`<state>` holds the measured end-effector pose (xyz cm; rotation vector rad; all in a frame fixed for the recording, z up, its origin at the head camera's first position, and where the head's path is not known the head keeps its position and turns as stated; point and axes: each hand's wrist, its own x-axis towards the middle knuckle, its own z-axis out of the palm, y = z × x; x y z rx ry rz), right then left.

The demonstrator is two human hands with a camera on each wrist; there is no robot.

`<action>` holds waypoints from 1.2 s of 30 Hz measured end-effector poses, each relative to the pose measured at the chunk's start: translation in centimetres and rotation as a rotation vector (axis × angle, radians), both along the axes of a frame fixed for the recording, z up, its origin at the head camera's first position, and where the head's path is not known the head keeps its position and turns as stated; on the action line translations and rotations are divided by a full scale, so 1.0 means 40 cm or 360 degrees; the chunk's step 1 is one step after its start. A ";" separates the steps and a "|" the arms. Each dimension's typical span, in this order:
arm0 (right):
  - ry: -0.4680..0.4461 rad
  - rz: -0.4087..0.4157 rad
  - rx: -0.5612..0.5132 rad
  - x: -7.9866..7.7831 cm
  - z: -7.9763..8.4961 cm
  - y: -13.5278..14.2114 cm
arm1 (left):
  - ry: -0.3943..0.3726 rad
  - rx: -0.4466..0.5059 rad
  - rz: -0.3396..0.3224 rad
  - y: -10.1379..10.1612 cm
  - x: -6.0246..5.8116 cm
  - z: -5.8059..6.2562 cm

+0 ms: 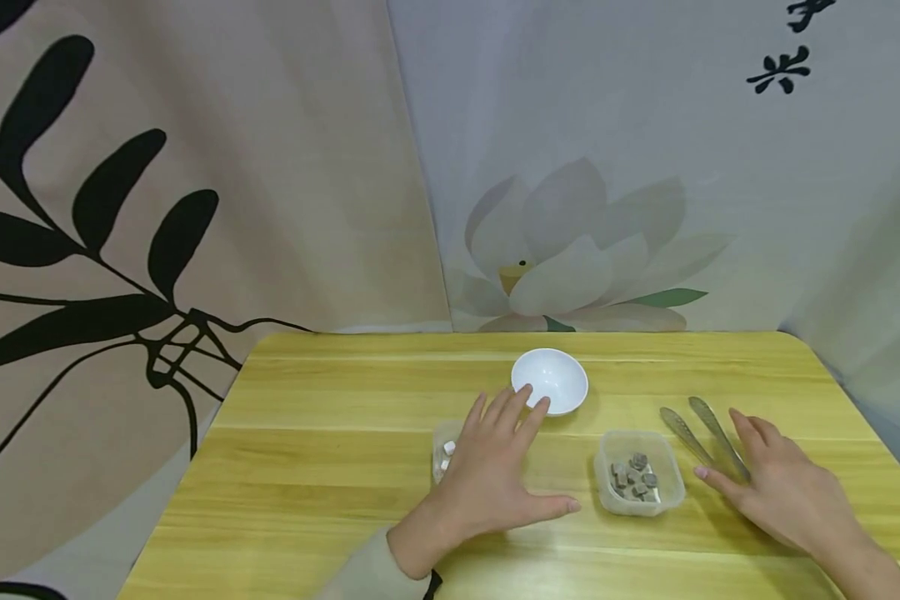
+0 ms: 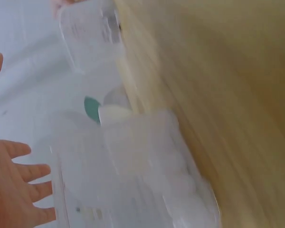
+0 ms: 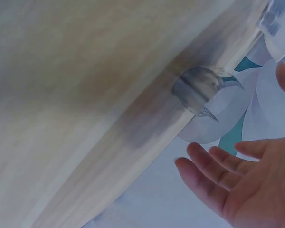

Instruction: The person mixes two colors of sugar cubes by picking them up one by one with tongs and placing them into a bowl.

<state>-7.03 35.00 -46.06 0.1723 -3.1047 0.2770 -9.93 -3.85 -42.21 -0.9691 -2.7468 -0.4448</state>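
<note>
My left hand (image 1: 487, 475) reaches over a clear plastic tub (image 1: 444, 435) of white pieces, fingers spread and thumb out to the right. In the left wrist view the fingers of that hand (image 2: 19, 185) show beside the near tub (image 2: 133, 156), with nothing held. My right hand (image 1: 791, 483) hovers at a pair of metal tongs (image 1: 708, 417), its fingers loosely bent and apart. The right wrist view shows the bent end of the tongs (image 3: 194, 88) on the table, with open fingers (image 3: 206, 185) close to it.
A white bowl (image 1: 562, 379) stands toward the back of the wooden table (image 1: 330, 492), beyond my left fingertips. Between my hands sits a second plastic tub (image 1: 640, 508) holding several small grey-brown pieces. A patterned cloth (image 1: 307, 167) hangs behind the table.
</note>
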 end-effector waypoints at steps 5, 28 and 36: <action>-0.0083 -0.0019 0.0011 -0.005 -0.001 0.000 | 0.0061 0.0011 -0.0067 0.041 0.014 -0.007; -0.0200 -0.0024 0.0022 -0.019 -0.021 0.009 | -0.0519 0.0140 0.0069 0.192 0.024 -0.061; -0.0199 -0.0006 0.0027 -0.024 -0.023 0.012 | -0.0748 0.0110 0.0162 0.220 0.007 -0.052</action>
